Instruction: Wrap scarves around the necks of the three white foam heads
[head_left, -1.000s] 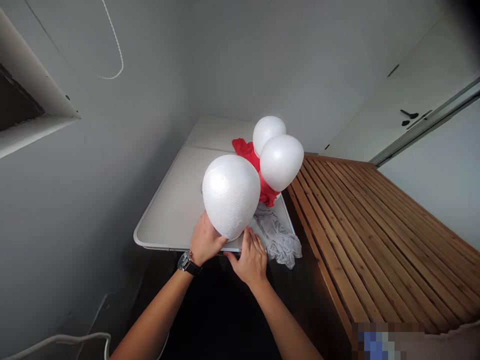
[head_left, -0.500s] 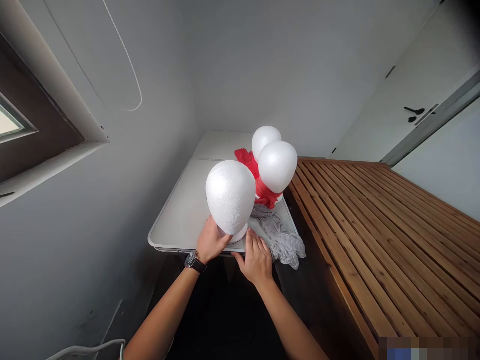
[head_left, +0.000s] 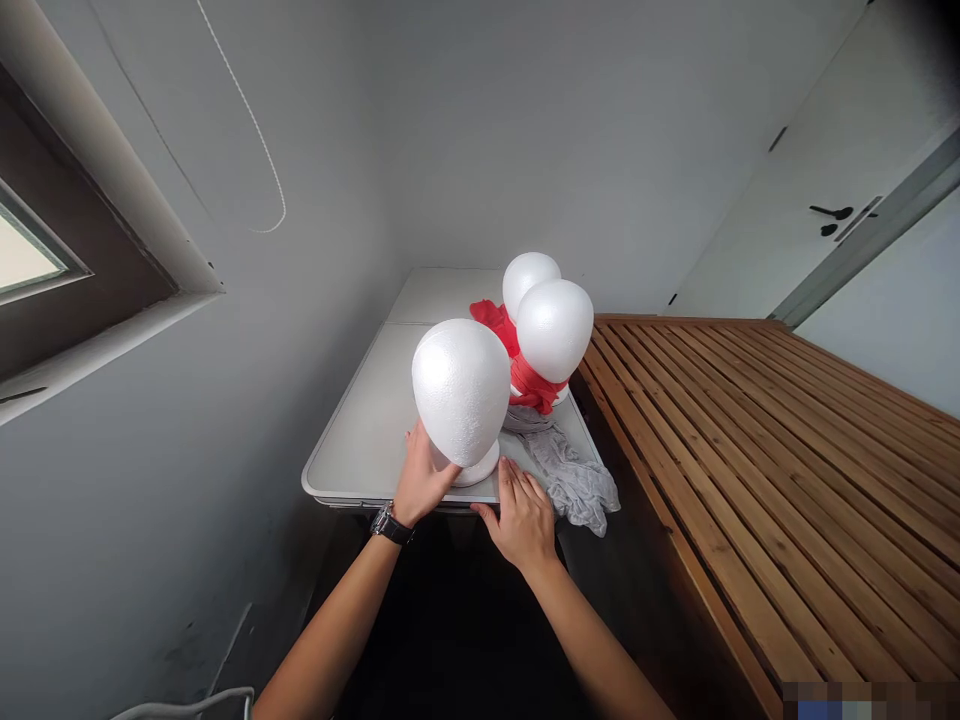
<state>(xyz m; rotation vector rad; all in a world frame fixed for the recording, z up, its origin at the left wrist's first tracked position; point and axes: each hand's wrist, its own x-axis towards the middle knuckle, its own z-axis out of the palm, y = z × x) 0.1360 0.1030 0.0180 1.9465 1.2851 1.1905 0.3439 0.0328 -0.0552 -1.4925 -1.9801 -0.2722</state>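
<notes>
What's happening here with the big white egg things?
A person's left hand is pressed against the lower side of a white foam mannequin head on a white folding table. The right hand lies open at the table's edge, beside a crumpled gray cloth. Two more foam heads stand behind, with red cloth bunched around them.

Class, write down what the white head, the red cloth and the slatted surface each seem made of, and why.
White head: probably polystyrene foam, finely pebbled surface. Red cloth: thin fabric, soft folds; fibre unclear. Slatted surface: probably varnished wood, visible grain, slight sheen.
</notes>
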